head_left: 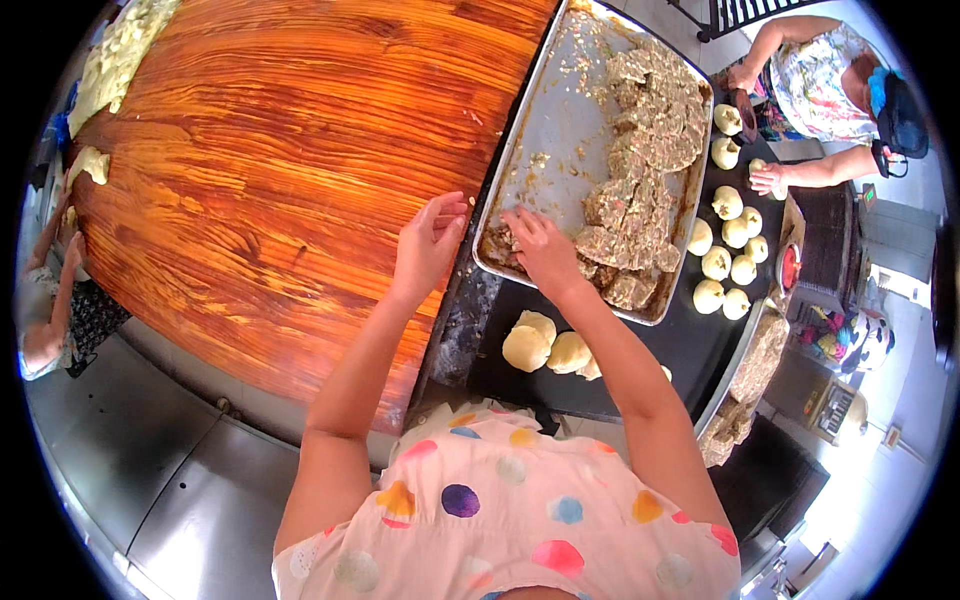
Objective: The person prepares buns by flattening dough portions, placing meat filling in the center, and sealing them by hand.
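Note:
My left hand hovers over the right edge of the wooden table, beside the metal tray. Its fingers are loosely curved with the thumb apart, and I see nothing in it. My right hand reaches into the near left corner of the metal tray, fingers stretched out and fingertips down by brown scraps of filling. Whatever lies beneath its palm is hidden. Along the tray's right side runs a thick bed of chunky brown filling. Just in front of the tray, below my right forearm, sit several pale dough balls.
The wooden table spreads left, with a large dough mass at its far left edge. Right of the tray, filled dough balls stand on a black surface, where a co-worker's hand touches one. Another person works at far left.

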`<move>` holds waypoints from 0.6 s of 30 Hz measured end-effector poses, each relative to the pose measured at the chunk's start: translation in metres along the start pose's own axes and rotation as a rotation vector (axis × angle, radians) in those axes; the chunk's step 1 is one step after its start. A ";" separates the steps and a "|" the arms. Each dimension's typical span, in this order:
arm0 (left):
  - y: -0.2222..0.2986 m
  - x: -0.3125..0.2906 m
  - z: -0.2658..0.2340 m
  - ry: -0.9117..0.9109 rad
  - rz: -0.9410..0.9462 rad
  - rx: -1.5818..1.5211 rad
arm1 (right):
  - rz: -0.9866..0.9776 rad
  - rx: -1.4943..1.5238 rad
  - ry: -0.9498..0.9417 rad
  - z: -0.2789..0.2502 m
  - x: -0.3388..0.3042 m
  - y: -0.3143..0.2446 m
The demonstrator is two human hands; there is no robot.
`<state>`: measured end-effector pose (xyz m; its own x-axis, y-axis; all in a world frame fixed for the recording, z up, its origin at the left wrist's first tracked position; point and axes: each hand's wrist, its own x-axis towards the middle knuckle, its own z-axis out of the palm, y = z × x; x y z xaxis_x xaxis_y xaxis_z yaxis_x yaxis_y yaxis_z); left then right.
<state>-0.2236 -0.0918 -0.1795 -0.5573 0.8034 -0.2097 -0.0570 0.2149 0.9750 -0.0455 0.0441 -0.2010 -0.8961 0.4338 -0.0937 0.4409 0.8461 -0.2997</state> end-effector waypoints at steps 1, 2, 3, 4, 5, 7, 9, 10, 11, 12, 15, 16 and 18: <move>0.005 -0.002 -0.001 0.006 -0.009 -0.001 | 0.010 0.011 -0.033 -0.014 0.001 -0.006; 0.009 -0.003 -0.002 0.011 -0.019 0.000 | 0.022 0.025 -0.065 -0.026 0.002 -0.012; 0.011 -0.005 -0.003 0.015 -0.030 0.002 | 0.035 0.039 -0.098 -0.031 0.004 -0.014; 0.012 -0.006 -0.004 -0.010 -0.038 0.047 | -0.051 -0.060 -0.084 -0.027 0.003 -0.011; 0.009 -0.007 -0.002 -0.032 -0.016 0.040 | -0.141 -0.161 -0.068 -0.020 0.003 -0.006; 0.003 -0.007 0.001 -0.077 0.021 0.030 | -0.245 -0.248 -0.072 -0.011 0.004 0.003; 0.002 -0.004 0.003 -0.089 -0.008 -0.009 | -0.273 -0.219 -0.107 -0.007 0.008 0.011; 0.003 -0.005 0.004 -0.085 -0.030 -0.015 | -0.283 -0.242 -0.100 -0.008 0.013 0.016; 0.004 -0.005 0.005 -0.080 -0.052 -0.023 | -0.193 -0.199 -0.072 -0.010 0.016 0.020; -0.003 -0.002 0.006 -0.064 0.014 -0.040 | -0.103 -0.155 -0.043 -0.012 0.020 0.024; 0.001 0.000 0.001 -0.045 -0.035 -0.035 | 0.146 -0.044 -0.037 -0.028 0.037 0.026; -0.001 -0.001 -0.002 -0.025 -0.029 -0.098 | 0.221 0.001 -0.065 -0.038 0.045 0.023; 0.002 -0.004 -0.006 -0.021 -0.061 -0.071 | 0.288 0.041 -0.010 -0.041 0.055 0.032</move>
<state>-0.2269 -0.0981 -0.1762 -0.5336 0.8016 -0.2698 -0.1491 0.2249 0.9629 -0.0784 0.1081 -0.1770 -0.7349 0.6512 -0.1894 0.6750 0.6753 -0.2973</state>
